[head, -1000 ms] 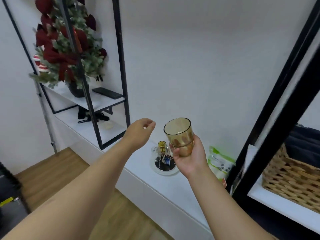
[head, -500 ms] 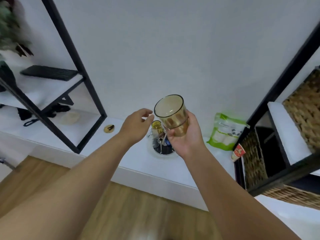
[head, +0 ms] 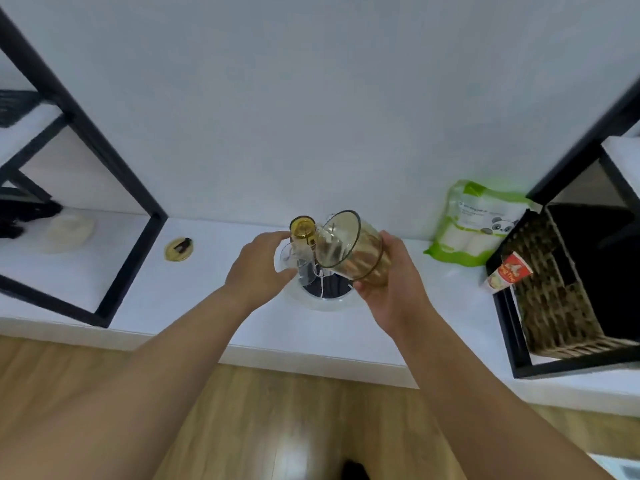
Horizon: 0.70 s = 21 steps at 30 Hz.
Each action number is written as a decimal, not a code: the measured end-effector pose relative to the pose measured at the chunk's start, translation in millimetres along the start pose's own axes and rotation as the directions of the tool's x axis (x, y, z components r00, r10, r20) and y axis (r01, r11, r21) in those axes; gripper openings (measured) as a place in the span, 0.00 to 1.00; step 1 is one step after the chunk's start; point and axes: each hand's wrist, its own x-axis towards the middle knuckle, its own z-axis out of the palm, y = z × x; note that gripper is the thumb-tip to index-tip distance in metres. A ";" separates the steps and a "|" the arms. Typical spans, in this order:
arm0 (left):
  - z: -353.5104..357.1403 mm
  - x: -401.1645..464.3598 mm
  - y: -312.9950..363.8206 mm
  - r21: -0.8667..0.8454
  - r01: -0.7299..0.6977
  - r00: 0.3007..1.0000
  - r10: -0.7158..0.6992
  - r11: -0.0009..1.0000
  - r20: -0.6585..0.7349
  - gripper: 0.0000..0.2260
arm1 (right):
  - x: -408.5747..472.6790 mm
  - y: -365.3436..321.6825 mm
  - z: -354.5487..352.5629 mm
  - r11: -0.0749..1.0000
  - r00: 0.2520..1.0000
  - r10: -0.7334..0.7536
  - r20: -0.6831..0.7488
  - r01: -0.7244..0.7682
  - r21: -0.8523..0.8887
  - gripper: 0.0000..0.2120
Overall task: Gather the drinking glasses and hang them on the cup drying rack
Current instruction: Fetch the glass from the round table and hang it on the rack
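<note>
Fingers of the right hand curl round an amber glass, tipped on its side with its mouth toward the cup drying rack on the white ledge. The left hand seems to grip a clear glass at the rack, though blur hides the fingers. A small amber glass hangs on the rack.

Head view, one wide-angle camera, looking steeply down and forward.
It sits above both forearms, close over the white surface against the wall; the wooden floor fills the bottom edge, black shelf frames bend along both sides, edges slightly blurred.
</note>
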 end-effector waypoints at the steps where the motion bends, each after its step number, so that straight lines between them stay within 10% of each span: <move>1: 7.0 7.4 -9.5 -0.001 -0.006 1.000 0.006 1.000 0.018 0.32 | 5.9 9.1 -3.4 0.999 0.999 -0.028 -0.036 0.028 -0.022 0.12; 11: 68.0 77.5 -80.4 -0.013 -0.179 0.978 0.180 0.984 0.104 0.48 | 52.0 50.9 -12.4 0.838 0.867 -0.444 -0.224 0.314 -0.446 0.07; 21: 100.1 100.7 -116.4 -0.081 -0.280 0.960 0.281 0.957 0.010 0.45 | 91.5 91.4 2.5 0.037 0.708 -0.685 0.168 0.264 -0.964 0.22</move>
